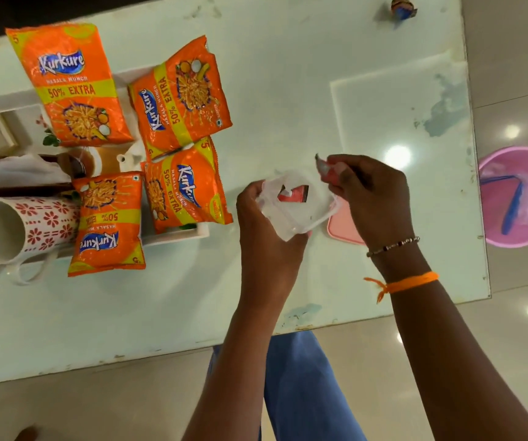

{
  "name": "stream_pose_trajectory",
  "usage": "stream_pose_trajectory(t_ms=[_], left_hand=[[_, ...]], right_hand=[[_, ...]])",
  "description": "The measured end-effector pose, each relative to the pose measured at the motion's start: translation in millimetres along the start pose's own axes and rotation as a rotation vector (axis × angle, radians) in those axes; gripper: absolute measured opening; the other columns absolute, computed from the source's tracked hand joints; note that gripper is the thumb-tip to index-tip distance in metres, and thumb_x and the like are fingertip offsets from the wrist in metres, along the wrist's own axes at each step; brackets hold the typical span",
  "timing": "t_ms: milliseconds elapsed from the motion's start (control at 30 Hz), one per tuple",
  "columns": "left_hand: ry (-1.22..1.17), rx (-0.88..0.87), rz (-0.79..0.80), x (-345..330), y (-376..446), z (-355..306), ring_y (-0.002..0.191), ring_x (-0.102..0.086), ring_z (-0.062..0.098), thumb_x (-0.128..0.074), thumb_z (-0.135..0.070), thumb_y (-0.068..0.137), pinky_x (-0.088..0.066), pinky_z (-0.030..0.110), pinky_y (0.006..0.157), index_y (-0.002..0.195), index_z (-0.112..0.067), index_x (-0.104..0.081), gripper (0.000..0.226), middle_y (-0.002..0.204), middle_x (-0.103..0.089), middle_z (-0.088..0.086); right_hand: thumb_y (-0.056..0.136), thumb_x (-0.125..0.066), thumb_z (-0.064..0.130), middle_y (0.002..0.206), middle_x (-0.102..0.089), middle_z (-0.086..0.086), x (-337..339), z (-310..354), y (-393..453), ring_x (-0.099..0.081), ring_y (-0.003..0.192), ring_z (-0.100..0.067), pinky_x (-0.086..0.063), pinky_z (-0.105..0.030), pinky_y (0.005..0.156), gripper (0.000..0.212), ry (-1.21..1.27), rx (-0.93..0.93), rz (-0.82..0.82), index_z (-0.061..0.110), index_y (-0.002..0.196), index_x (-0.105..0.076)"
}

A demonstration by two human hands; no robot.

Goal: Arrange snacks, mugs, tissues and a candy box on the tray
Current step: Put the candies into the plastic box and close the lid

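Glass table carries one white tray at left with four orange snack packets and one mug. Left hand grips the clear candy box; right hand pinches one candy.

A pale glass table is seen from above, its top marked with worn patches. A pink bucket is set on the glossy tiled floor just beside the table's right edge — a blue-handled tool is lodged inside it. A small blue-and-orange object is placed near the far edge — too blurred to identify.
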State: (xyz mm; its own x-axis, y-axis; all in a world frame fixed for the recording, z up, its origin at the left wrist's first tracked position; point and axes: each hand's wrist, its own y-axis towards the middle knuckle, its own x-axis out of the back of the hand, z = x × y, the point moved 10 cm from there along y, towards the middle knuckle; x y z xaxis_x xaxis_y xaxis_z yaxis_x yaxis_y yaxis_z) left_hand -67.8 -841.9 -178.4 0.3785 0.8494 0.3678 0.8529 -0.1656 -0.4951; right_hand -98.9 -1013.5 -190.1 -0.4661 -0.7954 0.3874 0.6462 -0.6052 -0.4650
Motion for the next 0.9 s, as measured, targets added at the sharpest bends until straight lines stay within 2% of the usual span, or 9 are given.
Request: stream_pose_trajectory(t_ms=[133,267,333,433,467,567,667,767,900], left_hand=[[-0.009,-0.033,-0.019,-11.1,16.9,-11.6,0.119,-0.050,0.013,-0.081,-0.012,0.066,-0.048,0.021,0.094,0.128,-0.011,-0.036,0.077,0.132,-0.047,0.005],[-0.077,-0.042,-0.023,-20.1,32.2,-16.9,0.119,-0.054,0.019,-0.082,-0.008,0.062,-0.053,0.041,0.092,0.126,-0.010,-0.038,0.078,0.131,-0.049,0.007],[-0.135,-0.046,-0.020,-25.7,38.6,-18.3,0.118,-0.055,0.020,-0.083,-0.005,0.061,-0.054,0.044,0.091,0.124,-0.010,-0.037,0.078,0.130,-0.050,0.007],[-0.157,-0.063,-0.024,-32.1,46.0,-23.7,0.115,-0.056,0.016,-0.083,-0.007,0.060,-0.053,0.043,0.091,0.119,-0.015,-0.038,0.075,0.127,-0.050,0.002],[-0.151,-0.068,-0.022,-33.9,47.9,-26.2,0.114,-0.056,0.014,-0.084,-0.008,0.060,-0.053,0.040,0.092,0.118,-0.018,-0.037,0.075,0.126,-0.049,-0.001],[-0.095,-0.078,-0.010,-37.9,53.0,-33.0,0.112,-0.052,0.009,-0.083,-0.015,0.061,-0.051,0.029,0.091,0.120,-0.021,-0.036,0.076,0.121,-0.045,-0.009],[-0.054,-0.091,-0.011,-38.0,54.0,-37.1,0.111,-0.050,0.008,-0.082,-0.019,0.062,-0.047,0.022,0.087,0.123,-0.020,-0.035,0.077,0.119,-0.043,-0.012],[-0.049,-0.096,-0.016,-35.6,54.0,-37.7,0.112,-0.049,0.008,-0.082,-0.018,0.062,-0.046,0.020,0.086,0.122,-0.020,-0.036,0.076,0.120,-0.042,-0.012],[-0.059,-0.085,-0.015,-31.4,55.5,-35.0,0.115,-0.050,0.011,-0.082,-0.012,0.063,-0.048,0.027,0.091,0.123,-0.018,-0.036,0.076,0.121,-0.044,-0.010]], right_hand=[[0.092,-0.048,0.014,0.094,-0.070,-0.010,-10.5,2.7,4.9,-0.069,0.092,-0.024,-0.055,-0.033,0.084,0.021,0.144,-0.027,0.133,0.012,0.095,-0.068],[0.090,-0.046,0.006,0.091,-0.069,-0.013,18.9,1.5,43.3,-0.067,0.089,-0.028,-0.053,-0.032,0.079,0.022,0.199,-0.031,0.013,0.012,0.083,-0.066],[0.088,-0.046,0.003,0.090,-0.068,-0.014,34.0,4.1,68.1,-0.066,0.089,-0.028,-0.054,-0.033,0.080,0.021,0.149,0.006,-0.066,0.010,0.082,-0.066],[0.084,-0.051,0.003,0.109,-0.067,-0.012,50.6,22.5,105.6,-0.061,0.102,-0.023,-0.047,-0.014,0.085,0.022,-0.107,0.154,-0.213,0.006,0.101,-0.064],[0.084,-0.052,0.003,0.121,-0.061,-0.012,50.5,29.3,118.8,-0.056,0.112,-0.023,-0.044,-0.012,0.089,0.029,-0.170,0.191,-0.222,0.007,0.111,-0.060],[0.081,-0.055,0.005,0.151,-0.022,-0.014,33.4,42.8,158.9,-0.027,0.139,-0.026,-0.024,-0.023,0.112,0.059,-0.415,0.255,-0.121,0.013,0.137,-0.037],[0.082,-0.055,0.006,0.157,-0.001,-0.012,18.1,44.1,184.6,-0.014,0.143,-0.028,-0.016,-0.028,0.116,0.068,-0.625,0.292,-0.035,0.021,0.141,-0.028],[0.082,-0.053,0.006,0.152,-0.021,-0.011,11.9,44.0,189.7,-0.022,0.139,-0.031,-0.021,-0.028,0.113,0.055,-0.716,0.351,-0.024,0.016,0.135,-0.040],[0.078,-0.047,-0.001,0.118,-0.054,-0.015,17.2,39.0,166.2,-0.050,0.109,-0.031,-0.032,-0.024,0.090,0.032,-0.667,0.369,-0.081,0.007,0.106,-0.061]])
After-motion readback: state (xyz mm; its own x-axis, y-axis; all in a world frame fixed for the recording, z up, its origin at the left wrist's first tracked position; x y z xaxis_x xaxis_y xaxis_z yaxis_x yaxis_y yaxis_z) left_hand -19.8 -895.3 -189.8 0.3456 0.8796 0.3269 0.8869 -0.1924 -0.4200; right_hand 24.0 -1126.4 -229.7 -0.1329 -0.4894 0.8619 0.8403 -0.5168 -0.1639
